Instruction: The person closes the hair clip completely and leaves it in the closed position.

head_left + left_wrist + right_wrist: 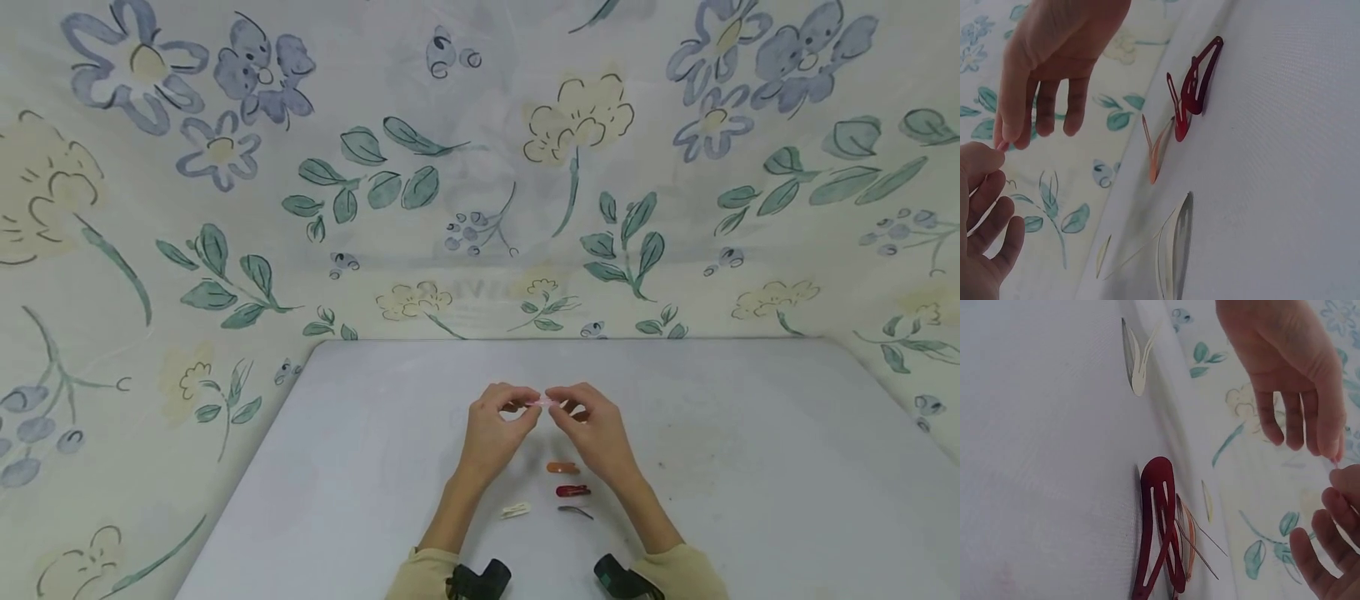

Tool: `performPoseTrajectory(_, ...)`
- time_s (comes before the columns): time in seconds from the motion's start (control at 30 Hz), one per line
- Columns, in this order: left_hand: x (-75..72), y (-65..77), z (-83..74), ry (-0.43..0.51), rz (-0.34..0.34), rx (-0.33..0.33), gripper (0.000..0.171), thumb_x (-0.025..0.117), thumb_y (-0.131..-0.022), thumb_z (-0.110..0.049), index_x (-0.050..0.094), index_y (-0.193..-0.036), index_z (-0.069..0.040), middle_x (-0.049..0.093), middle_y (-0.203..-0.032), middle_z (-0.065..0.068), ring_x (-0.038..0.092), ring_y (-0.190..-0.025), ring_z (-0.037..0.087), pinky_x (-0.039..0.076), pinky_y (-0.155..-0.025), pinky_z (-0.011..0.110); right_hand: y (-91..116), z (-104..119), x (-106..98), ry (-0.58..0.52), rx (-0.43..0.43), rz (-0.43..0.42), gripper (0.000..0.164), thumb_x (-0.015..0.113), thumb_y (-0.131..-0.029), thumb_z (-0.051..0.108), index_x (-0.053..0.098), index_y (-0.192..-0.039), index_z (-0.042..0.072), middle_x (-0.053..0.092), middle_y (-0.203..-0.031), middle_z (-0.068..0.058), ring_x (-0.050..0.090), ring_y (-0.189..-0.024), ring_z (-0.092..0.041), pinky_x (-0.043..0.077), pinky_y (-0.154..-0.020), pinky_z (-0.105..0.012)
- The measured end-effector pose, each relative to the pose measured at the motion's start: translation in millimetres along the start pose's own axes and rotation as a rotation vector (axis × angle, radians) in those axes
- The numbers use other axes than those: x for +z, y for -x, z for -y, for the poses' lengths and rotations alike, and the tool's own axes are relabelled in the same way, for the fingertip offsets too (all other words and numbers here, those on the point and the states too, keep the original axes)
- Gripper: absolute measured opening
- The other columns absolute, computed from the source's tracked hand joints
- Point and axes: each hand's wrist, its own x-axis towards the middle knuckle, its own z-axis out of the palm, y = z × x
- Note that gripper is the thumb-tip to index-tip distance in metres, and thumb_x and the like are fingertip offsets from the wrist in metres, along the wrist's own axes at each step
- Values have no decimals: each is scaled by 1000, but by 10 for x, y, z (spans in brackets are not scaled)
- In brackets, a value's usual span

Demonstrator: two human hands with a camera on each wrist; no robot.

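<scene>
Head view: a white table (360,450) is bordered at the back and along the left by a cloth (495,167) printed with blue and yellow flowers and green leaves. Four hair clips are laid out on the table between the forearms. An orange clip (562,467) is placed nearest the hands, a red clip (573,491) is set just beside it on the side toward the person, and a thin dark clip (576,511) is seen slanted beyond that. A cream clip (515,511) is set apart, to the left of the dark clip. In the left wrist view, the orange clip is seen spread into a V. Pale yellow sleeves (690,575) and black cameras (480,579) are seen at the lower edge.

A small pink piece (543,402) is held raised over the table, beyond the orange clip. Its left end is pinched by the left hand (493,423) and its right end by the right hand (597,423). It is mostly covered by both hands; only a thin, light pink strip is left showing, and its full shape cannot be told.
</scene>
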Motion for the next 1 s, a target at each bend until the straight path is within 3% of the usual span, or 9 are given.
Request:
performPoseTrajectory(0.3, -33, -16, 94, -71, 17, 13, 9, 75, -85, -11, 75, -94, -9, 69, -88, -1, 60, -89, 16, 54, -79, 35, -25, -18, 66, 89, -6, 28, 18, 71, -91, 11, 72, -109, 9, 65, -97, -1, 58, -85, -13, 54, -73, -25)
performPoseTrajectory(0.53, -125, -98, 190, -142, 19, 72, 7, 75, -85, -11, 73, -92, -8, 68, -84, 0, 60, -85, 16, 55, -76, 33, -158, -1, 100, 236, -76, 101, 17, 72, -90, 12, 71, -107, 9, 64, -94, -1, 59, -84, -15, 56, -73, -31)
performPoseTrajectory(0.8, -276, -243, 238, -273, 123, 63, 8, 74, -87, -10, 73, -94, -6, 67, -85, 2, 58, -86, 18, 53, -78, 34, -336, 29, 167, 378, -96, 187, 19, 72, -91, 17, 70, -108, 9, 64, -93, -1, 59, -85, -18, 53, -74, -31)
performPoseTrajectory(1.0, -280, -344, 313, -346, 175, 56, 8, 73, -87, -11, 73, -93, -6, 68, -84, 3, 57, -86, 19, 51, -78, 34, -434, -9, 210, 412, -69, 231, 17, 71, -91, 16, 71, -106, 8, 65, -92, -1, 58, -84, -16, 51, -74, -30)
